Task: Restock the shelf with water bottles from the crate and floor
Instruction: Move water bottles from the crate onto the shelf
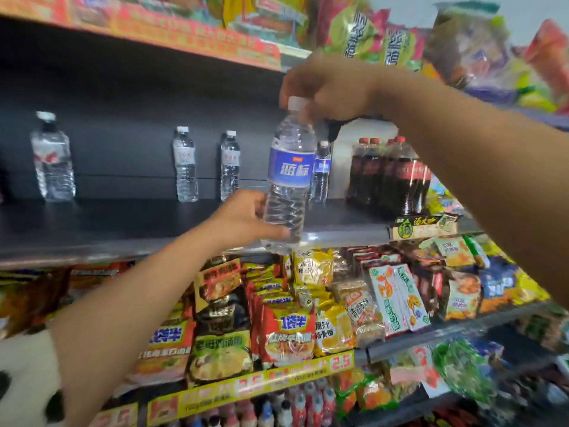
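A water bottle (289, 177) with a blue label is held upright in front of the dark shelf (123, 223), its base just past the shelf's front edge and above the noodle packets (283, 331) on the tier below. The right hand (329, 87) comes down from above; its fingers (288, 87) curl round the white cap (297, 103), pinching it, though the fingertips on the far side of the cap are hidden. The left hand (243, 220) grips the lower body of the bottle: the thumb lies across the near side, and the other fingers wrap behind the clear plastic, where they are hard to make out.

Behind and left of the left fingers, three clear bottles (184, 164) stand apart on the shelf, the leftmost blurred. Just right of the held bottle, a second blue-labelled bottle (321, 172) stands partly hidden behind it. Further right, under the right forearm, cola bottles (388, 177) stand in a cluster, cut off in part by the arm. A spotted sleeve (27, 377) shows at the lower left corner. Snack bags on the upper tier are smeared by blur.
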### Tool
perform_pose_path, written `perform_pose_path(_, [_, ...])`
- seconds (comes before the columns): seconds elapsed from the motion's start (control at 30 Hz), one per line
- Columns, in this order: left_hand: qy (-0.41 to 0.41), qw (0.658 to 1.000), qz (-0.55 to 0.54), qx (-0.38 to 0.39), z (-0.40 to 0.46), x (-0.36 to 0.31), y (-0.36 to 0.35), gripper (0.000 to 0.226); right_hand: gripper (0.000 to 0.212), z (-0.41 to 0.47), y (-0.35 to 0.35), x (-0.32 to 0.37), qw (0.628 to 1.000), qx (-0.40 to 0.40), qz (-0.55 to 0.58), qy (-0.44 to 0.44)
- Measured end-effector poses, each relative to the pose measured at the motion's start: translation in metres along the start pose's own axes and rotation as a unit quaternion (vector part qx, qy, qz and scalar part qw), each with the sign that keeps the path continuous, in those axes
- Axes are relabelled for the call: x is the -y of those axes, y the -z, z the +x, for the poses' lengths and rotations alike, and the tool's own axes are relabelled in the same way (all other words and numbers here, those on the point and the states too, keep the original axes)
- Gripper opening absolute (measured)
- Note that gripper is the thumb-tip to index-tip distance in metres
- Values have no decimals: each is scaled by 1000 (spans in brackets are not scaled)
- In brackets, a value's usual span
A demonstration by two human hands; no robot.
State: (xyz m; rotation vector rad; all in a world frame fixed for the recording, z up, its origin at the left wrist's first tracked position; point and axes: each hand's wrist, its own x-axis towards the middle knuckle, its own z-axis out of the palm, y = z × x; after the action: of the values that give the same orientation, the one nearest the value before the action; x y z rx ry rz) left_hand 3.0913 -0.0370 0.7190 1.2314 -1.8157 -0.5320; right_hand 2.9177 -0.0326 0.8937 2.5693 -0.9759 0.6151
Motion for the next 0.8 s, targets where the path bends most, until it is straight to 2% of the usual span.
perform_pose_path(0.1, [10,1000,-7,-26,47,1,4,45,25,25,-6,-29,998,-48,-17,25])
perform_pose_path(0.27, [31,999,0,-44,118,24,-7,46,27,67,-40,-92,995,-73,-37,61])
perform_pose_path(0.6, [111,993,33,-30,217,97,-33,30,25,155,-132,-182,998,7,34,52])
perform_pose_path(0.8, [130,990,56,-14,257,126,-25,31,29,195,-162,-209,998,4,36,56])
